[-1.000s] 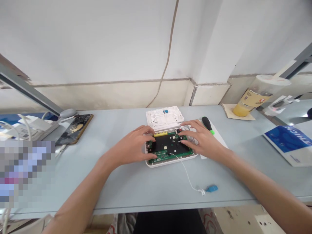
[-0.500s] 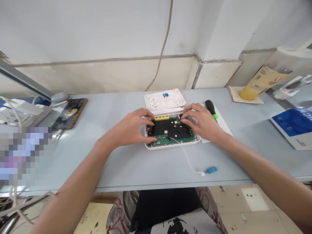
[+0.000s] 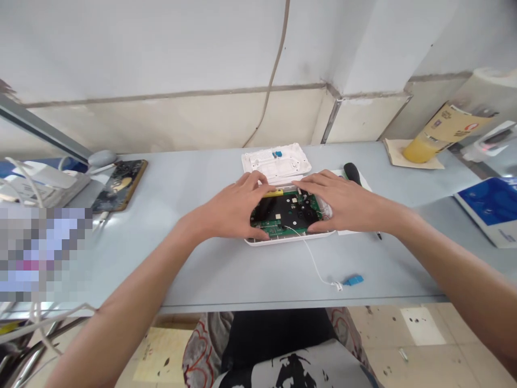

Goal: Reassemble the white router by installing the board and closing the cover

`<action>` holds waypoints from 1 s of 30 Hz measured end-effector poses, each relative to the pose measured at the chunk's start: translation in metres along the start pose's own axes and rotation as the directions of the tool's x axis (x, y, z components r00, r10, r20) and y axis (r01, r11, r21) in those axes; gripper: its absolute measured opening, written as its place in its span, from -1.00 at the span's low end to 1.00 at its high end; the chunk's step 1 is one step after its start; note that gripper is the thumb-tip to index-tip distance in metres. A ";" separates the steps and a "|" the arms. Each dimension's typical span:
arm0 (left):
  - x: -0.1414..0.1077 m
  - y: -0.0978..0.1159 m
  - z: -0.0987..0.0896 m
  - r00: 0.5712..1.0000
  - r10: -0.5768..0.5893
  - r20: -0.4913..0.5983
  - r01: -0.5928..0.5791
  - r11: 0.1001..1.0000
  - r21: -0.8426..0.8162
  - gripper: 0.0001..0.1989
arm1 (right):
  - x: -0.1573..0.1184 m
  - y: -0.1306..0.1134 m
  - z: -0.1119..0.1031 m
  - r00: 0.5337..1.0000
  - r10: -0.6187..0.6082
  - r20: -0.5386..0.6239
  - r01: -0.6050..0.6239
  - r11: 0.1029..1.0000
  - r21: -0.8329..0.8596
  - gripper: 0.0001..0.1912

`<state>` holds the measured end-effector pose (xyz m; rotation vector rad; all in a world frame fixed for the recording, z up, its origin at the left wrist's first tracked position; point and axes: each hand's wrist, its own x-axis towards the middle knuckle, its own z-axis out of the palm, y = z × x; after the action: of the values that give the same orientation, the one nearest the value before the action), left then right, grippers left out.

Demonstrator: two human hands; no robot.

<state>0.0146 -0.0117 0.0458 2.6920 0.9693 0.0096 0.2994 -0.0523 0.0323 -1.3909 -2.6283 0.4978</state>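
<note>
A green circuit board (image 3: pixel 286 213) with a black plate over its middle lies in a shallow white plastic casing (image 3: pixel 278 241). My left hand (image 3: pixel 232 210) grips its left end, thumb at the front edge and fingers at the back. At the right end my right hand (image 3: pixel 345 205) spans the board in the same way; its fingertips are partly hidden. A yellow port block (image 3: pixel 276 192) shows at the back edge. From the board a thin white cable (image 3: pixel 313 254) runs forward to a blue connector (image 3: pixel 354 280) on the table.
Behind the casing lies a white plastic cover (image 3: pixel 278 167) with a small blue piece on it. A black-handled screwdriver (image 3: pixel 352 172) is partly hidden behind my right hand. On the left is a dark phone (image 3: pixel 119 186); on the right, a drink cup (image 3: pixel 428 140) and a blue-and-white box (image 3: pixel 490 205).
Both hands have shifted over the board's ends. My right hand's thumb has come down to the front edge, and my left fingers have moved to the back edge. The view has shifted slightly.
</note>
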 end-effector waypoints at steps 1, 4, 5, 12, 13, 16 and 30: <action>0.003 0.002 -0.001 1.000 -0.003 0.016 0.002 1.000 0.027 -0.10 | 0.003 -0.004 -0.002 0.999 -0.013 0.029 0.014 0.999 -0.040 -0.11; 0.007 0.008 -0.003 1.000 -0.004 0.029 0.002 0.997 0.079 -0.14 | 0.012 -0.014 -0.007 0.996 -0.032 0.080 0.044 0.988 -0.149 -0.10; 0.008 0.009 -0.003 1.000 -0.004 0.024 0.002 0.996 0.084 -0.16 | 0.014 -0.017 -0.007 0.996 -0.032 0.083 0.046 0.984 -0.174 -0.09; 0.011 0.008 0.002 1.000 -0.003 0.011 0.003 0.997 0.077 -0.22 | 0.015 -0.022 -0.009 0.995 -0.026 0.098 0.046 0.975 -0.216 -0.16; 0.012 0.007 0.002 1.000 -0.004 0.009 0.003 0.997 0.079 -0.22 | 0.016 -0.022 -0.010 0.994 -0.030 0.102 0.051 0.974 -0.219 -0.19; 0.011 0.008 -0.001 1.000 -0.009 0.007 0.008 0.997 0.076 -0.23 | 0.018 -0.026 -0.015 0.992 -0.029 0.119 0.055 0.974 -0.220 -0.24; -0.001 0.013 -0.013 1.000 0.006 0.003 -0.006 0.999 -0.044 -0.37 | 0.018 -0.018 -0.032 0.974 -0.090 0.207 0.094 0.996 -0.009 -0.25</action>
<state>0.0207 -0.0190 0.0621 2.6540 0.9485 0.0273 0.2837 -0.0400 0.0674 -1.2782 -2.8515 0.6391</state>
